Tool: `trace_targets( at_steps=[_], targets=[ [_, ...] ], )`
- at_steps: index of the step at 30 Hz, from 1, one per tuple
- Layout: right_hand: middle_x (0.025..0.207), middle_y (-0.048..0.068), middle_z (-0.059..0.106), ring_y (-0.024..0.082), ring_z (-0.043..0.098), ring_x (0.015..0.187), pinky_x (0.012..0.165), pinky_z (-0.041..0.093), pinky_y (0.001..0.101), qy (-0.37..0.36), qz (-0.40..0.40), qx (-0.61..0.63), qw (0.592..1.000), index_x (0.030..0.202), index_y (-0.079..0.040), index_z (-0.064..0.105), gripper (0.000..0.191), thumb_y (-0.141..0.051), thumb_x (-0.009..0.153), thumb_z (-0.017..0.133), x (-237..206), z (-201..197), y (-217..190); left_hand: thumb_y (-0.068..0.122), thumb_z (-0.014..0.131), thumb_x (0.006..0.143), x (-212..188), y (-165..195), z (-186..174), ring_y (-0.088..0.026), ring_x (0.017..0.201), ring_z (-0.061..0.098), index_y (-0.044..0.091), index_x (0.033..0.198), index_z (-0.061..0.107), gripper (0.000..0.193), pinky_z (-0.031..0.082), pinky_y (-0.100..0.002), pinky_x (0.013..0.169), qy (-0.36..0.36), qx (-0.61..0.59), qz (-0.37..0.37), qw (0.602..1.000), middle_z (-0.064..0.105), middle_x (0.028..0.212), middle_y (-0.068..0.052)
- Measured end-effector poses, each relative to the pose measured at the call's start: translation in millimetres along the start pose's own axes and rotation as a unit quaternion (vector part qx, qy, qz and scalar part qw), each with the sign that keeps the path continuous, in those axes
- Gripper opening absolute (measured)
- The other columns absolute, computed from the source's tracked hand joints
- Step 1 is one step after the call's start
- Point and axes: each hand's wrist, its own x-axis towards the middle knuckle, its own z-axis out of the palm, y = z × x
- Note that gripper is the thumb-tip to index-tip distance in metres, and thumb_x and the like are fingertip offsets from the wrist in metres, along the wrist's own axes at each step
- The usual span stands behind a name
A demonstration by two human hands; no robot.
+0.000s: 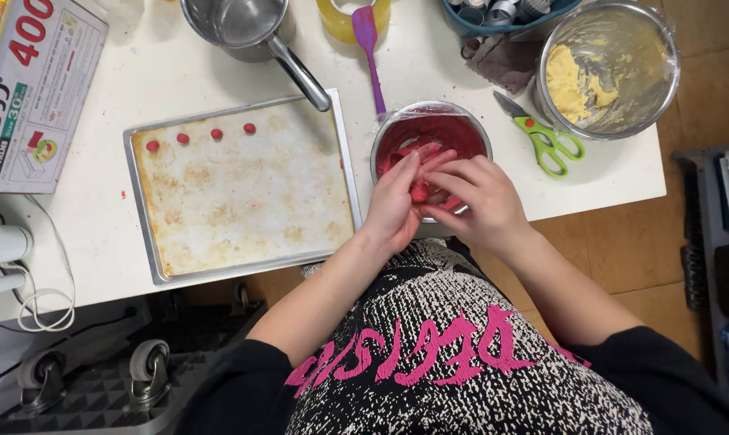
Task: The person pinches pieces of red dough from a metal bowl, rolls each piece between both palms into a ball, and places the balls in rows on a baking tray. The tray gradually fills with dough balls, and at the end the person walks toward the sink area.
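Here, a small lump of pink dough point(419, 192) sits pinched between the two hands at the near rim of a steel bowl of pink dough point(430, 138), which stands at the front edge of the white table point(99, 234). The left hand point(397, 201) curls around the lump from the side, fingers closed on it, and the right hand point(479, 197) covers it from the other side, fingertips pressing in, so both hands grip the same piece. The dough looks soft, light and a little sticky; it would probably squash or smear under a hard squeeze, so a gentle hold with fingertips around its middle seems fitting. Plastic film lines the bowl's rim. Just left of the bowl lies a baking tray point(240, 189) lined with stained paper, and four small pink balls point(199, 135) sit in a row near its far edge, apart from one another. A purple spatula point(369, 48) lies behind the bowl. To the right are green-handled scissors point(546, 138) and a larger steel bowl holding yellow dough point(606, 68). A saucepan point(248, 28) stands behind the tray.
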Motion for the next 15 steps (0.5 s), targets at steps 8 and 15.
trace_targets(
  at_steps=[8, 15],
  targets=[
    [0.099, 0.004, 0.072, 0.025, 0.061, 0.083, 0.072, 0.052, 0.0356, 0.019, -0.002, 0.004, 1.000, 0.102, -0.008, 0.076, 0.030, -0.009, 0.074, 0.088, 9, 0, -5, 0.013, 0.049, 0.109, 5, -11, -4, -0.027, 0.124, 0.063, 0.001, 0.145, 0.044, 0.038, 0.058, -0.041, 0.100, 0.034, -0.013, 0.016, 0.999, 0.061, 0.140, -0.021],
    [0.091, 0.006, 0.069, 0.025, 0.061, 0.080, 0.072, 0.052, 0.0366, 0.019, 0.041, 0.017, 0.999, 0.102, -0.006, 0.074, 0.027, -0.007, 0.078, 0.088, 6, -1, -3, 0.006, 0.056, 0.104, 1, -13, -16, -0.026, 0.119, 0.064, 0.002, 0.137, 0.051, 0.033, 0.057, -0.039, 0.096, 0.041, -0.051, 0.009, 0.998, 0.063, 0.136, -0.019]
  ],
)
